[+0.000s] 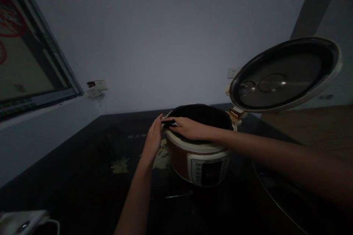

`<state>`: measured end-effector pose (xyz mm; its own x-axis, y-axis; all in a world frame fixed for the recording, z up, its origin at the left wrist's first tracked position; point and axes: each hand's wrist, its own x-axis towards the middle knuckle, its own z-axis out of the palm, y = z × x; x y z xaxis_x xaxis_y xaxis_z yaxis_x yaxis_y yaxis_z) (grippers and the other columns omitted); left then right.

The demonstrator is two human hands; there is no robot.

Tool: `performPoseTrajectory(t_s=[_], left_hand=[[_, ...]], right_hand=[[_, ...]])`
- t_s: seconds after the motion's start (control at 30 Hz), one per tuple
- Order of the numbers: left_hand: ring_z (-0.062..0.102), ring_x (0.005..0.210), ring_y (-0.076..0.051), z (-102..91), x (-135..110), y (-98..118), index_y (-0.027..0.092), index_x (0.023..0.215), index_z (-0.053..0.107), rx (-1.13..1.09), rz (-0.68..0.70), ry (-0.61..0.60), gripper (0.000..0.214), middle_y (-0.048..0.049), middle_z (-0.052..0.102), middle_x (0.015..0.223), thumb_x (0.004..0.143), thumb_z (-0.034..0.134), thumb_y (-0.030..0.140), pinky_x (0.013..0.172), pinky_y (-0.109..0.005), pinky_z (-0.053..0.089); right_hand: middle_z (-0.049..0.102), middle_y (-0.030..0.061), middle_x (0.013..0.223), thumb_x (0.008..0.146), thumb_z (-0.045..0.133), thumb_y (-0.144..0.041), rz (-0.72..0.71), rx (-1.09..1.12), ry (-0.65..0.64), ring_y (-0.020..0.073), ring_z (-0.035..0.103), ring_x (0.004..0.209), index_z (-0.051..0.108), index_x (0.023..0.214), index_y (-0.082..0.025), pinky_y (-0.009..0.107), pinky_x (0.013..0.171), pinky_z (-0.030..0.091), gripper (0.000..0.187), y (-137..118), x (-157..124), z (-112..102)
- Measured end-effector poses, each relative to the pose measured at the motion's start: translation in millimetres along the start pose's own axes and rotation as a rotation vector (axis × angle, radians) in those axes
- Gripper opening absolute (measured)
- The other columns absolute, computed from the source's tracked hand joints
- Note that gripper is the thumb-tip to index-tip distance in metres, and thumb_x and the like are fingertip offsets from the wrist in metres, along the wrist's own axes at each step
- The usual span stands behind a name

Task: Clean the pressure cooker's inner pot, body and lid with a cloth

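An orange-and-white electric cooker [198, 161] stands on a dark table [82, 176], its hinged lid [284, 75] swung up to the right. A dark inner pot [204, 115] sits inside. My left hand [153, 137] rests against the cooker's left side, fingers together pointing up to the rim. My right hand [187, 126] lies over the left rim, its fingers closed on a small dark handle [167, 121] at the pot's edge. The scene is dim.
A window [24, 66] fills the upper left, with wall sockets [96, 87] beside it. A white device [22, 222] lies at the table's near left corner. A dark round rim [275, 194] shows at the lower right. Wooden surface [317, 128] lies to the right.
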<state>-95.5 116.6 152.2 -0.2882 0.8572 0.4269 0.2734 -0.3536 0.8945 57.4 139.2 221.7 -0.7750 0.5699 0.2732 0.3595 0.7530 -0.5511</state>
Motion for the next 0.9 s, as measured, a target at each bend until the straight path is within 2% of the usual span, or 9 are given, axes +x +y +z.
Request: performPoseTrajectory(t_s=[0.13, 0.23, 0.33, 0.47, 0.57, 0.67, 0.77, 0.9], left_hand=[[0.050, 0.128, -0.023, 0.1, -2, 3, 0.018, 0.127, 0.056, 0.017, -0.010, 0.008, 0.048, -0.0122, 0.057, 0.136, 0.094, 0.033, 0.045, 0.110, -0.041, 0.032], [0.050, 0.128, -0.024, 0.7, -3, 2, 0.020, 0.127, 0.056, 0.026, -0.013, 0.002, 0.048, -0.0113, 0.057, 0.136, 0.094, 0.034, 0.047, 0.108, -0.042, 0.035], [0.050, 0.128, -0.023, 1.9, -3, 1, 0.022, 0.126, 0.056, 0.037, 0.010, 0.007, 0.047, -0.0105, 0.056, 0.137, 0.094, 0.035, 0.049, 0.109, -0.042, 0.033], [0.050, 0.127, -0.023, 3.4, -3, 2, 0.020, 0.124, 0.056, 0.062, 0.024, 0.013, 0.046, -0.0112, 0.058, 0.134, 0.094, 0.036, 0.049, 0.109, -0.042, 0.033], [0.052, 0.126, -0.023, 3.7, -4, 5, 0.019, 0.123, 0.057, 0.073, 0.024, 0.012, 0.047, -0.0118, 0.059, 0.133, 0.094, 0.036, 0.049, 0.108, -0.041, 0.035], [0.052, 0.125, -0.023, 4.1, -5, 7, 0.022, 0.121, 0.058, 0.068, 0.018, 0.008, 0.044, -0.0109, 0.059, 0.132, 0.093, 0.037, 0.048, 0.108, -0.040, 0.035], [0.052, 0.125, -0.023, 5.2, -5, 6, 0.021, 0.121, 0.059, 0.066, 0.034, 0.009, 0.043, -0.0112, 0.060, 0.131, 0.094, 0.037, 0.047, 0.109, -0.041, 0.034], [0.050, 0.127, -0.023, 7.0, -5, 1, 0.018, 0.125, 0.056, 0.108, 0.075, -0.013, 0.048, -0.0127, 0.057, 0.134, 0.094, 0.035, 0.048, 0.110, -0.043, 0.033]], right_hand=[[0.059, 0.0105, 0.129, 0.093, 0.050, -0.019, -0.051, 0.003, -0.070, 0.0249, 0.056, 0.119, 0.053, 0.134, -0.019, 0.040, 0.102, 0.042, 0.042, -11, -39, -13], [0.056, 0.0051, 0.134, 0.091, 0.051, -0.018, -0.133, 0.013, -0.139, 0.0220, 0.053, 0.123, 0.056, 0.132, -0.023, 0.037, 0.106, 0.039, 0.042, -15, -68, -31], [0.057, 0.0021, 0.134, 0.088, 0.055, -0.017, -0.127, 0.019, -0.176, 0.0196, 0.053, 0.123, 0.054, 0.133, -0.026, 0.033, 0.105, 0.039, 0.046, -14, -84, -46], [0.059, 0.0040, 0.132, 0.081, 0.064, -0.017, -0.050, -0.021, -0.144, 0.0217, 0.058, 0.117, 0.052, 0.136, -0.025, 0.033, 0.100, 0.044, 0.057, -11, -80, -46], [0.058, 0.0062, 0.132, 0.086, 0.060, -0.019, -0.016, -0.050, -0.103, 0.0230, 0.055, 0.120, 0.055, 0.133, -0.022, 0.036, 0.103, 0.042, 0.047, -11, -65, -35], [0.058, 0.0061, 0.132, 0.091, 0.053, -0.024, -0.005, -0.069, -0.067, 0.0235, 0.057, 0.117, 0.056, 0.132, -0.024, 0.038, 0.102, 0.042, 0.041, -11, -55, -25], [0.060, 0.0060, 0.129, 0.092, 0.052, -0.025, -0.002, -0.069, -0.083, 0.0232, 0.062, 0.109, 0.054, 0.134, -0.026, 0.037, 0.096, 0.046, 0.042, -12, -62, -24], [0.066, 0.0043, 0.120, 0.089, 0.055, -0.021, 0.004, -0.024, -0.104, 0.0190, 0.067, 0.092, 0.058, 0.130, -0.025, 0.032, 0.090, 0.048, 0.041, -10, -85, -41]])
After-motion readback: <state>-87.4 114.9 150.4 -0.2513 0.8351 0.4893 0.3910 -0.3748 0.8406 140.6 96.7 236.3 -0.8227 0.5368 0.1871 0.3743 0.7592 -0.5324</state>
